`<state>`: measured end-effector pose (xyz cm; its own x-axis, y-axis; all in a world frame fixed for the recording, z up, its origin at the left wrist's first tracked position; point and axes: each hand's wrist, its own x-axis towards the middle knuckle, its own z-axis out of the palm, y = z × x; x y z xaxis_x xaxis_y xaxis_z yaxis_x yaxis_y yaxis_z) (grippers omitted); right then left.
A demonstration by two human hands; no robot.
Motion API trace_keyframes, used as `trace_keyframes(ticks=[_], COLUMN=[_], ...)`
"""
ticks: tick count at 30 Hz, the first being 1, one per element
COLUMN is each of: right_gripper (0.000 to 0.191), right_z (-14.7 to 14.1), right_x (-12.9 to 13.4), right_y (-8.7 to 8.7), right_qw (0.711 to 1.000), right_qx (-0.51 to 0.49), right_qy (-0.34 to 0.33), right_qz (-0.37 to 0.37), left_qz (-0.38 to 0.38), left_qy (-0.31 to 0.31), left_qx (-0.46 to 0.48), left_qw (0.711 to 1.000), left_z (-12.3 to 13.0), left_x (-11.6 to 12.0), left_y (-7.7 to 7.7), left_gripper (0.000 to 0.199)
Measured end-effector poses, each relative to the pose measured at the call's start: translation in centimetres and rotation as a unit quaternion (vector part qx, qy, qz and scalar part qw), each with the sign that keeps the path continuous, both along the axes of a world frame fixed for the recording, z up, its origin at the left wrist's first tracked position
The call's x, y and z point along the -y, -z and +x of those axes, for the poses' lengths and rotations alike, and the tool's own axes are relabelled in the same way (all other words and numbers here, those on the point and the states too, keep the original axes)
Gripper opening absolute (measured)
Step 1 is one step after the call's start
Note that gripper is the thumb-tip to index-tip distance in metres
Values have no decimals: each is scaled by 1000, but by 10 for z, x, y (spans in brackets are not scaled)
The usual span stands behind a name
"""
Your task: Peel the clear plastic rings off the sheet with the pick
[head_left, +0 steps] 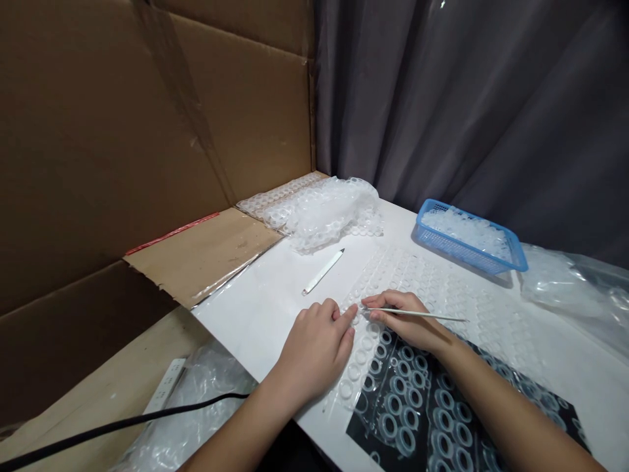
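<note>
My left hand (317,347) rests on a clear plastic sheet (432,275) with rows of round ring shapes. Its index finger is stretched onto the sheet and the other fingers are curled, with nothing visible in them. Just to the right, my right hand (405,318) is closed around a thin pale stick-like tool (437,316); its tip end, at the fingertips beside my left index finger, is too small to make out. Several translucent rings (393,403) lie over a black sheet (361,429) below my right hand and forearm.
A white pen-like tool (323,272) with a dark tip lies on the white table (246,301). Crumpled clear sheeting (329,210) is heaped at the back. A blue basket (472,252) holds translucent pieces, with a plastic bag (565,282) beside it. A black cable (147,416) runs lower left.
</note>
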<state>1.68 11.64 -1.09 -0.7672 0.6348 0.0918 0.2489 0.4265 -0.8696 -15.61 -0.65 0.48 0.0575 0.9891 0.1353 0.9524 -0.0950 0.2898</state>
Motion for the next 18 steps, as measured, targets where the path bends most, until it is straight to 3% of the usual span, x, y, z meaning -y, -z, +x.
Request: trace_keyframes(ticks=[4, 10, 14, 18], right_gripper=[11, 19, 19, 14], right_z=[-1, -6, -7, -3], right_x=[1, 6, 4, -8], right_y=[-4, 4, 7, 1], right_qw=[998, 962, 953, 955], right_qx=[10, 23, -22, -47], right_qy=[-14, -52, 32, 177], right_qz=[53, 267, 302, 233], left_qz=[0, -2, -3, -4], left_qy=[2, -5, -6, -12], left_qx=[-2, -32, -42, -24], left_qw=[1000, 999, 999, 1000], left_z=[0, 3, 4, 5], left_x=[0, 0, 0, 1], left_y=[-1, -3, -2, -3], left_gripper=[37, 38, 37, 30])
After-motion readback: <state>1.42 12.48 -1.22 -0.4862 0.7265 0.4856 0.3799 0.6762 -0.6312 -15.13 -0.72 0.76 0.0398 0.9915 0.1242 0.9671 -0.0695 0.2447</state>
